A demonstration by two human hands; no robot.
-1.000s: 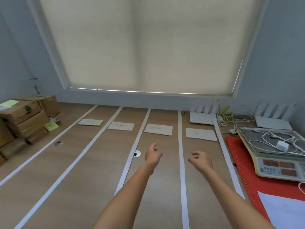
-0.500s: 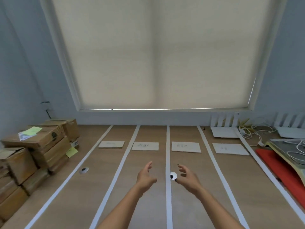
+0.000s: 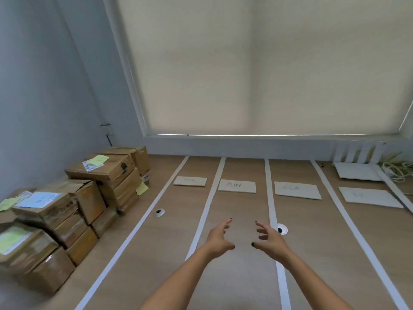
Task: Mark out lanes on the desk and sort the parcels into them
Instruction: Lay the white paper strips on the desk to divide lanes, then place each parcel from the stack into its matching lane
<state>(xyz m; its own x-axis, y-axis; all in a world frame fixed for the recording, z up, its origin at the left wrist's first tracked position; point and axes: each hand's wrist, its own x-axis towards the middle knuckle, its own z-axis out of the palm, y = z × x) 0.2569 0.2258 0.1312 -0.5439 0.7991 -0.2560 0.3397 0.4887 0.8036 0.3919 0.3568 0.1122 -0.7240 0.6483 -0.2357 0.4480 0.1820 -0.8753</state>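
White tape strips (image 3: 207,206) run front to back across the wooden desk (image 3: 241,276) and split it into lanes. At the far end of each lane lies a label card (image 3: 237,185). Brown cardboard parcels (image 3: 67,211), some with green sticky notes, are stacked at the desk's left side. My left hand (image 3: 220,239) and my right hand (image 3: 271,241) hover over the middle lanes, palms facing each other, fingers spread and loosely bent. Neither hand holds anything.
Two round cable grommets (image 3: 159,212) sit in the desk. A white router (image 3: 357,168) with upright antennas and tangled cables (image 3: 400,173) stand at the back right. A window blind (image 3: 257,70) fills the wall behind.
The view has swung left, bringing the parcel stack in and dropping the scale and red mat out. Both hands stay raised and empty, now over the second and third lanes.
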